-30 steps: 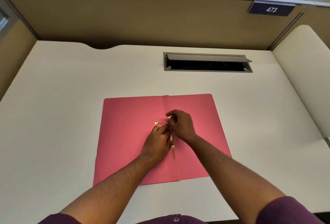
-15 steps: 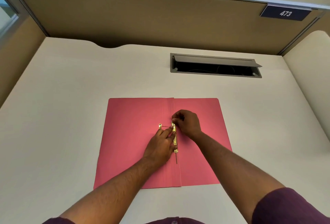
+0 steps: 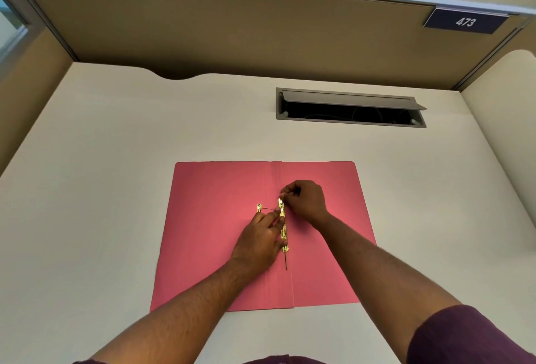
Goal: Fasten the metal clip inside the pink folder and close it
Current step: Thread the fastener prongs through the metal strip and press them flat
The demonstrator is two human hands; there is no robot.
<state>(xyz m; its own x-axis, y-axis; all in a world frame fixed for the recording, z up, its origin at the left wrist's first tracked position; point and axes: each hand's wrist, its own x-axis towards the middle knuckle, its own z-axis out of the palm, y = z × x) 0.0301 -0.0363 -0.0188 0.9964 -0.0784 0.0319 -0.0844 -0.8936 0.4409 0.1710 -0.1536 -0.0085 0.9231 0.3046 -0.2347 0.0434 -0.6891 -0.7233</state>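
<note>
The pink folder [image 3: 214, 236] lies open and flat on the white desk [image 3: 101, 189]. A gold metal clip [image 3: 283, 233] runs along its spine fold, with a thin prong sticking out below it. A small gold piece [image 3: 259, 207] lies on the left flap, joined to the clip by a thin prong. My left hand [image 3: 258, 243] rests on the folder with its fingertips pressing the clip's bar. My right hand [image 3: 306, 199] pinches the upper prong at the clip's top end.
A grey cable slot [image 3: 351, 108] with its lid raised is set into the desk behind the folder. Tan partition walls [image 3: 232, 30] enclose the desk at the back and both sides. A sign reading 473 [image 3: 465, 22] hangs at the upper right.
The clip bar now lies straight along the spine under my left fingertips. My right hand has shifted slightly up at the clip's top end. The camera has tilted.
</note>
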